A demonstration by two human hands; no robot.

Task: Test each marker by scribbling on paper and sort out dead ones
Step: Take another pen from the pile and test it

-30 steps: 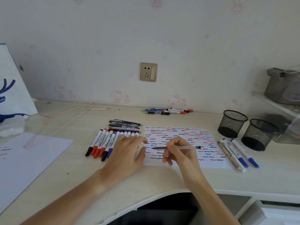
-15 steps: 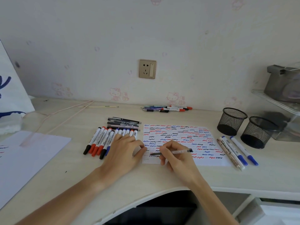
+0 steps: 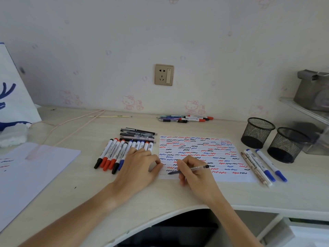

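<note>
- Head view shows the right hand point(image 3: 195, 172) pinching a clear-barrelled pen point(image 3: 188, 169), its tip pointing left and down at the near-left corner of the scribble sheet point(image 3: 229, 157).
- Left hand point(image 3: 138, 164) lies flat with relaxed fingers on the tabletop point(image 3: 178, 193), fingertips at the sheet's left edge; it holds nothing and looks to be steadying the paper.
- To do this step well, I would keep the left fingertips pressing the edge so the sheet cannot slide, and draw a short wavy stroke in the bare strip along the near edge, where a fresh mark reads plainly.
- A faint greenish squiggle point(image 3: 162, 174) sits just left of the tip; whether it comes from this pen I cannot tell. A weak line would suggest a dying one.
- Counts: two mesh cups point(image 3: 256, 132), both apparently empty.
- Four pens point(image 3: 263, 165) lie right of the sheet.
- A row of roughly ten whiteboard markers point(image 3: 114, 154) lies left of the sheet, partly under the left hand, with about four dark pens point(image 3: 138, 133) stacked behind.
- A small cluster point(image 3: 186, 118) by the wall is too tangled to count.
</note>
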